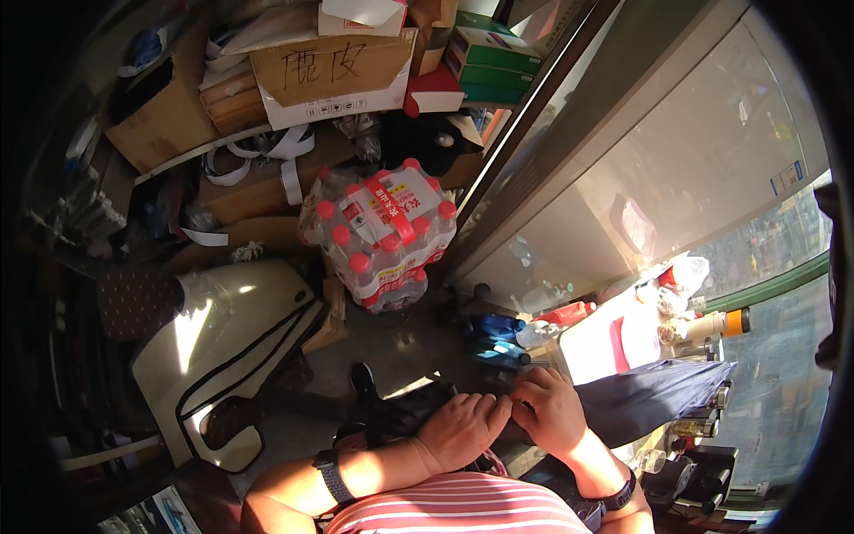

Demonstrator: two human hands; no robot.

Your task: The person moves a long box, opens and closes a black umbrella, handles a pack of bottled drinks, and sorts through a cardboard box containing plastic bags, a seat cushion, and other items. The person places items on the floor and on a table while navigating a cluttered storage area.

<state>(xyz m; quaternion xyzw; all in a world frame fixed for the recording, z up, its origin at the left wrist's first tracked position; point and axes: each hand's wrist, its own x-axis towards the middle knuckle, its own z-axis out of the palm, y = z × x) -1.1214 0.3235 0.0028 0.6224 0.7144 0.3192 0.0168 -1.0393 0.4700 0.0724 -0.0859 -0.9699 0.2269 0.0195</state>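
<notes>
My left hand (462,430), with a dark strap on the wrist, meets my right hand (552,412) in front of my striped shirt (460,507). The fingertips of both hands are bent and close together. Whatever lies between them is too hidden to make out. A dark navy folded cloth or umbrella (650,399) stretches from behind my right hand towards the window. Black fabric (413,412) lies beyond my left hand, near a black shoe (363,380) on the floor.
Ahead stands a shrink-wrapped pack of red-capped water bottles (385,233). To the left is a cream seat with black trim (247,334). Cardboard boxes (333,67) fill a shelf. Several bottles (500,327) stand by a pale cabinet (640,153); jars (697,427) line the window side.
</notes>
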